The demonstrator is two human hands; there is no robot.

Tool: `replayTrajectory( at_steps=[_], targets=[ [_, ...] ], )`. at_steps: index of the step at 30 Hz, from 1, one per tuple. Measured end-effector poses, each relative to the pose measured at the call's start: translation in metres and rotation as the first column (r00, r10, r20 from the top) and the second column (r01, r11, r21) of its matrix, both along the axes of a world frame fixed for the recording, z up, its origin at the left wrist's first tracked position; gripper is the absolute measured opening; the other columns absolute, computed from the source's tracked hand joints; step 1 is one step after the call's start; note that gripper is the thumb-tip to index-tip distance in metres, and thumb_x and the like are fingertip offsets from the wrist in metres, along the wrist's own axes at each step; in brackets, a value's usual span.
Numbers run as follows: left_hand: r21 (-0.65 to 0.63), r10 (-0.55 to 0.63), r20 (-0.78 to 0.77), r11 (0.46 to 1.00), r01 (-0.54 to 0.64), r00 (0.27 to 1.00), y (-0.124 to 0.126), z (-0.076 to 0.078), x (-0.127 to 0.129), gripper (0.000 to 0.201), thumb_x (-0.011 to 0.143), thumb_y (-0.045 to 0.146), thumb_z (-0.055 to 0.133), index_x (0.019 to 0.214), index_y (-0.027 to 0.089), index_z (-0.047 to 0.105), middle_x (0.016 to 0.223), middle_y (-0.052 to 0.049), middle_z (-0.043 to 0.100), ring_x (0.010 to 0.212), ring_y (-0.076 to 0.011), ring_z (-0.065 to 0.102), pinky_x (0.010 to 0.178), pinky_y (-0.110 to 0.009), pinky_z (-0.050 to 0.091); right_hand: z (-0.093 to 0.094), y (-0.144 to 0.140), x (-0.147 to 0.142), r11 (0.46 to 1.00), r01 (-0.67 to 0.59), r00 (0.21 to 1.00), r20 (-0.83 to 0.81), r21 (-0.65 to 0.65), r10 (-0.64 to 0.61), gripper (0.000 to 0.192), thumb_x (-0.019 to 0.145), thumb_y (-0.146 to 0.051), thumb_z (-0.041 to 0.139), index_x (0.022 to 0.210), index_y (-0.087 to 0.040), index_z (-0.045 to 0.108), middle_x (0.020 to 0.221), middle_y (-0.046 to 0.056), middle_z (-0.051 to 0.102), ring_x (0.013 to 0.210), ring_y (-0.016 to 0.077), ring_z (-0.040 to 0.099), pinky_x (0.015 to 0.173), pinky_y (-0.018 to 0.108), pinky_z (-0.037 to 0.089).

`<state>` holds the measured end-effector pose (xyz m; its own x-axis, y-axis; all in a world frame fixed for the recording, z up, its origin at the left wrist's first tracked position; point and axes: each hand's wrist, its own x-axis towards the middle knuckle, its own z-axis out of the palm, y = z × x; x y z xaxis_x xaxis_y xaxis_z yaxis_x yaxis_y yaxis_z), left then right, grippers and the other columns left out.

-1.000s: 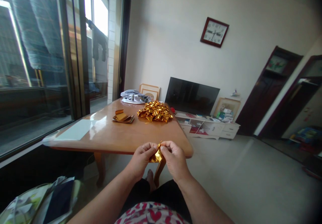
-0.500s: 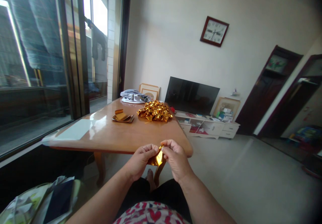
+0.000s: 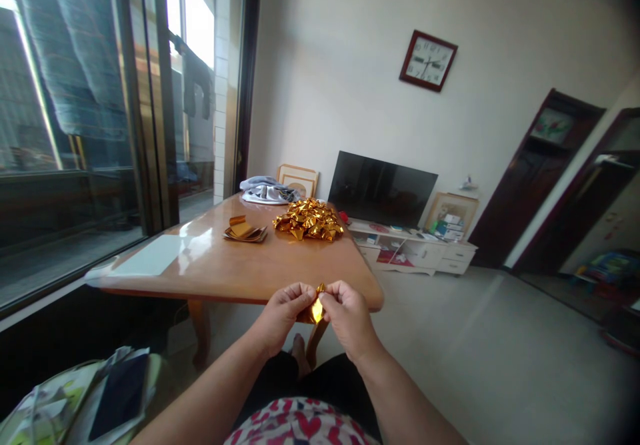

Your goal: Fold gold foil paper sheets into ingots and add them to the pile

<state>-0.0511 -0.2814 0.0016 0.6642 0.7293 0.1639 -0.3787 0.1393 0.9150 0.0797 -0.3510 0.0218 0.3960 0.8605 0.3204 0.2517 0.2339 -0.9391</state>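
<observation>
the piece of gold foil (image 3: pixel 317 310) is held in the air between the two hands, over the lap and just on the person's side of the near edge of the wooden surface (image 3: pixel 210 272). neither hand is nearer: the left hand (image 3: pixel 281 316) pinches its left side between thumb and fingers, the right hand (image 3: pixel 351 320) its right side near the top, and both sets of fingers are closed on it. its long axis seems to run up and down in the view, the narrow tip pointing up and away from the body, toward the pile of folded gold foil (image 3: pixel 309 220); the wider part hangs below the thumbs, spreading left. the fingers hide its edges, so its full shape cannot be told.
</observation>
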Motion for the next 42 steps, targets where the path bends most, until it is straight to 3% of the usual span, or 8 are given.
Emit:
replayTrajectory(
  at_steps=[3, 5, 7, 9, 12, 20, 27, 42],
  targets=[
    [0.051, 0.073, -0.022, 0.996, -0.072, 0.997, -0.001, -0.002, 0.004, 0.036, 0.079, 0.048, 0.073, 0.089, 0.016, 0.061, 0.071, -0.001, 0.064, 0.061, -0.0133, 0.060, 0.060, -0.025, 0.047, 0.001, -0.001, 0.000, 0.998, 0.062, 0.986, 0.151, 0.031, -0.066, 0.016, 0.082, -0.033, 0.062, 0.075, -0.019, 0.061, 0.060, -0.002, 0.060, 0.057, 0.0140, 0.053, 0.054, 0.025, 0.040],
    [0.136, 0.204, -0.039, 0.971, -0.197, 0.978, 0.000, -0.004, 0.006, 0.036, 0.077, 0.047, 0.075, 0.093, 0.017, 0.062, 0.075, -0.001, 0.066, 0.062, -0.0141, 0.061, 0.060, -0.026, 0.048, 0.002, -0.002, 0.001, 0.995, 0.093, 0.966, 0.239, 0.046, -0.101, 0.015, 0.083, -0.032, 0.061, 0.074, -0.020, 0.062, 0.062, -0.002, 0.061, 0.058, 0.0147, 0.054, 0.054, 0.025, 0.039],
    [0.262, 0.351, -0.050, 0.908, -0.327, 0.935, 0.001, -0.006, 0.007, 0.030, 0.075, 0.042, 0.076, 0.089, 0.019, 0.064, 0.075, -0.001, 0.066, 0.062, -0.0140, 0.060, 0.060, -0.026, 0.048, 0.001, -0.003, 0.002, 0.990, 0.124, 0.932, 0.335, 0.070, -0.140, 0.014, 0.083, -0.030, 0.061, 0.073, -0.021, 0.061, 0.062, -0.001, 0.062, 0.059, 0.0153, 0.055, 0.055, 0.025, 0.038],
    [0.382, 0.440, -0.064, 0.840, -0.385, 0.896, 0.003, -0.007, 0.007, 0.022, 0.075, 0.038, 0.075, 0.081, 0.019, 0.066, 0.073, -0.002, 0.066, 0.063, -0.0145, 0.060, 0.059, -0.025, 0.047, 0.001, -0.004, 0.002, 0.983, 0.152, 0.883, 0.432, 0.101, -0.181, 0.012, 0.083, -0.027, 0.060, 0.072, -0.022, 0.061, 0.063, 0.000, 0.062, 0.060, 0.0159, 0.055, 0.057, 0.025, 0.037],
    [0.493, 0.459, -0.100, 0.794, -0.357, 0.883, 0.004, -0.005, 0.005, 0.017, 0.079, 0.035, 0.069, 0.079, 0.018, 0.069, 0.071, -0.002, 0.067, 0.066, -0.0153, 0.060, 0.060, -0.025, 0.047, 0.001, -0.005, 0.002, 0.975, 0.190, 0.803, 0.554, 0.114, -0.221, 0.010, 0.083, -0.024, 0.059, 0.074, -0.022, 0.060, 0.065, 0.000, 0.064, 0.061, 0.0164, 0.056, 0.058, 0.026, 0.035],
    [0.578, 0.430, -0.140, 0.767, -0.279, 0.892, -0.001, 0.006, 0.000, 0.022, 0.086, 0.034, 0.061, 0.084, 0.017, 0.073, 0.079, -0.004, 0.073, 0.074, -0.0181, 0.065, 0.067, -0.025, 0.048, 0.006, -0.008, 0.000, 0.961, 0.231, 0.611, 0.746, 0.152, -0.265, 0.011, 0.086, -0.018, 0.054, 0.078, -0.022, 0.058, 0.075, 0.004, 0.067, 0.070, 0.0191, 0.061, 0.062, 0.028, 0.032],
    [0.654, 0.506, -0.185, 0.703, -0.279, 0.843, 0.004, 0.004, -0.002, 0.020, 0.086, 0.033, 0.060, 0.082, 0.019, 0.073, 0.075, -0.003, 0.071, 0.074, -0.0183, 0.064, 0.066, -0.024, 0.046, 0.004, -0.008, -0.001, 0.955, 0.228, 0.539, 0.793, 0.188, -0.285, 0.012, 0.087, -0.016, 0.054, 0.077, -0.022, 0.058, 0.075, 0.004, 0.067, 0.073, 0.0200, 0.062, 0.063, 0.030, 0.028],
    [0.697, 0.624, -0.219, 0.638, -0.328, 0.750, 0.000, 0.007, 0.002, 0.016, 0.082, 0.028, 0.058, 0.075, 0.018, 0.068, 0.070, 0.000, 0.069, 0.068, -0.0154, 0.062, 0.061, -0.022, 0.041, 0.009, -0.012, -0.007, 0.957, 0.232, 0.440, 0.859, 0.173, -0.262, 0.011, 0.088, -0.014, 0.056, 0.079, -0.021, 0.059, 0.077, 0.002, 0.066, 0.075, 0.0182, 0.062, 0.064, 0.030, 0.027]
  ],
)
